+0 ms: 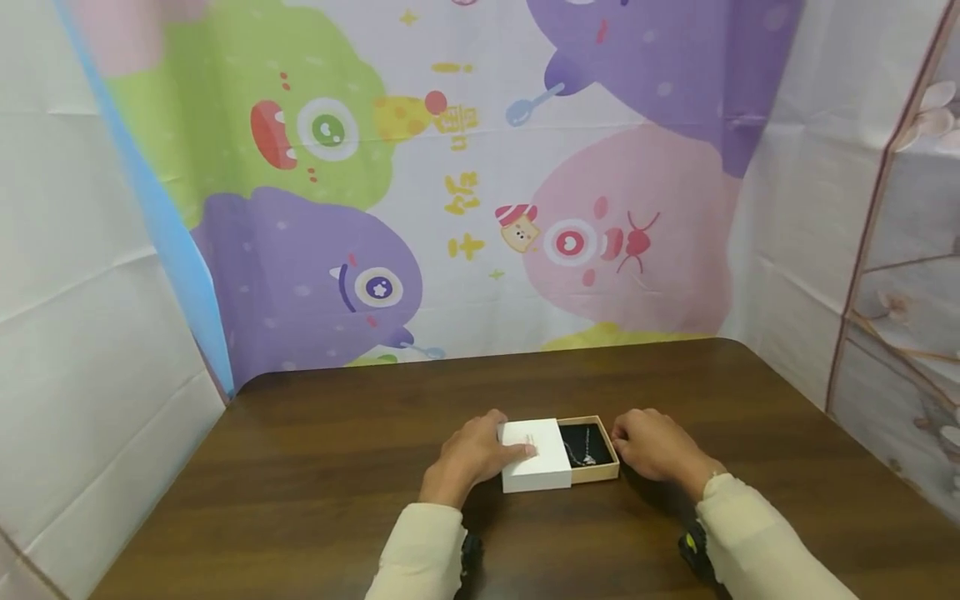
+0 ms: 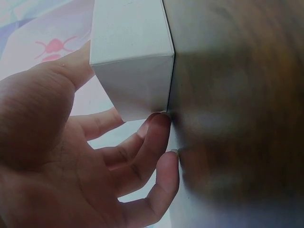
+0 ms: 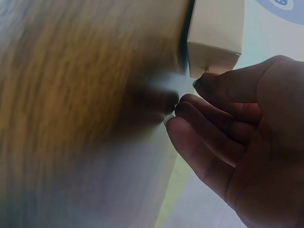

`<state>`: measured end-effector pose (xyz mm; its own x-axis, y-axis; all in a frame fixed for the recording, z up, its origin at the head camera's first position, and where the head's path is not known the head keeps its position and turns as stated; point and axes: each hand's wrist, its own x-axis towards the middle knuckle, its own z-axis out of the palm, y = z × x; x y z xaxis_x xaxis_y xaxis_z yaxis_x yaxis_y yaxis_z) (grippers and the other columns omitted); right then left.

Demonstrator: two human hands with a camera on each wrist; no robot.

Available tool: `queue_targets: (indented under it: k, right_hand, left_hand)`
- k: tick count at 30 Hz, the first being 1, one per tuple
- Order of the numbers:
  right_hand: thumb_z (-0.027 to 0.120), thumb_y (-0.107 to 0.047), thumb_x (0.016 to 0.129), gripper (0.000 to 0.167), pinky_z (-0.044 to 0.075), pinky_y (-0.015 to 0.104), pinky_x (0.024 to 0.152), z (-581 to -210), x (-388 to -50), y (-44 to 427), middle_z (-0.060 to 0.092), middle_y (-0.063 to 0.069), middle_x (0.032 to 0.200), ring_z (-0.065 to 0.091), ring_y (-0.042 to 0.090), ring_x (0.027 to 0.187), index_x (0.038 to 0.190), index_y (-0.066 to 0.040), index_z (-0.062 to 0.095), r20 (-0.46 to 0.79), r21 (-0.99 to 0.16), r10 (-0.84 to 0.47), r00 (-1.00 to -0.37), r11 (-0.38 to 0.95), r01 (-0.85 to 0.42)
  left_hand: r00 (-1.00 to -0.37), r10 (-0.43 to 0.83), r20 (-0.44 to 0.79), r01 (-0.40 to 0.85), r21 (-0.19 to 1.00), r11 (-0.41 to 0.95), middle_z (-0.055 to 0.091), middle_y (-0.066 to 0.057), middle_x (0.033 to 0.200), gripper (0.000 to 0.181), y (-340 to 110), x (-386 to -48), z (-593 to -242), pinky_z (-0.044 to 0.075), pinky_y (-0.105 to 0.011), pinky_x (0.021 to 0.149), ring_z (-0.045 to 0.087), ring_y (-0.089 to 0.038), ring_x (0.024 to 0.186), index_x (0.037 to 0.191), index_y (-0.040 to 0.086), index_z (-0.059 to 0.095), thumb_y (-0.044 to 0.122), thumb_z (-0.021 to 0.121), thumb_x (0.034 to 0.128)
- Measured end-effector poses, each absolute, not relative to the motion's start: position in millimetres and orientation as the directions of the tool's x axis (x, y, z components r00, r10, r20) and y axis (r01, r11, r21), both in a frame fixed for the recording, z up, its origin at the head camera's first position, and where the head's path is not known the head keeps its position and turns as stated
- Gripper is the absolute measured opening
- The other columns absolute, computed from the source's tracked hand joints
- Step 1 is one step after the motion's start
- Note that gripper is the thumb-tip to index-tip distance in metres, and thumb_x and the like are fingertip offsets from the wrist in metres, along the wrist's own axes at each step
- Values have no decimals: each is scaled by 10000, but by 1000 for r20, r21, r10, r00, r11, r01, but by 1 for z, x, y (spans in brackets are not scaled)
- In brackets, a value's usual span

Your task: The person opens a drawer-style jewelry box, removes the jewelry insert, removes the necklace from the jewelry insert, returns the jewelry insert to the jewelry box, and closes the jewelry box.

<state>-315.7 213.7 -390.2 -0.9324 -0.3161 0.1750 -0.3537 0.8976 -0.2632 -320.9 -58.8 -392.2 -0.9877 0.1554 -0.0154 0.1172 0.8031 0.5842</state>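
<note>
A white jewelry box sleeve [image 1: 536,477] lies on the table, with its kraft-coloured inner tray [image 1: 597,474] slid partway out to the right. On the tray's black lining rests a silver chain necklace [image 1: 588,459] with a pendant; part of it is hidden under the sleeve. My left hand [image 1: 471,457] grips the sleeve's left part, thumb on top and fingers at the far side. At the tray's right end, my right hand [image 1: 656,443] has curled fingers. The right wrist view shows its thumb and finger pinching a thin pull cord [image 3: 205,70] at the tray's end.
The brown wooden table [image 1: 337,467] extends around the box. A cartoon-printed cloth [image 1: 480,308] hangs behind its far edge, and pale cloths [image 1: 802,250] hang at both sides. Dark wrist devices [image 1: 693,550] sit under the cream sleeves.
</note>
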Motion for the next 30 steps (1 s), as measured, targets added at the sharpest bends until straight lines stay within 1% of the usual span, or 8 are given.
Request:
queue_targets:
  k: [9, 17, 30]
  right_hand:
    - [660, -104, 892, 175, 457, 381, 642, -392, -314, 212, 557, -51, 698, 506, 156, 655, 729, -163, 638, 162, -245, -291, -943, 914, -324]
    - [663, -115, 910, 146, 450, 380, 634, -393, -314, 211, 561, -43, 717, 500, 160, 658, 768, -148, 663, 147, -263, -276, -950, 915, -307]
    - [656, -97, 906, 167, 442, 371, 626, -390, -314, 213, 554, -38, 699, 502, 169, 649, 747, -149, 649, 141, -274, -264, -954, 916, -294]
  left_hand:
    - [-988, 153, -26, 109, 588, 801, 664, -104, 1171, 684, -61, -319, -392, 468, -517, 878, 594, -272, 977, 1302, 105, 604, 523, 805, 800]
    - [-990, 138, -33, 92, 592, 801, 656, -115, 1207, 692, -60, -318, -393, 468, -533, 894, 592, -287, 1002, 1318, 104, 599, 512, 809, 800]
    - [-989, 146, -15, 109, 592, 798, 662, -114, 1179, 692, -59, -319, -391, 474, -514, 872, 597, -275, 978, 1305, 98, 606, 521, 809, 796]
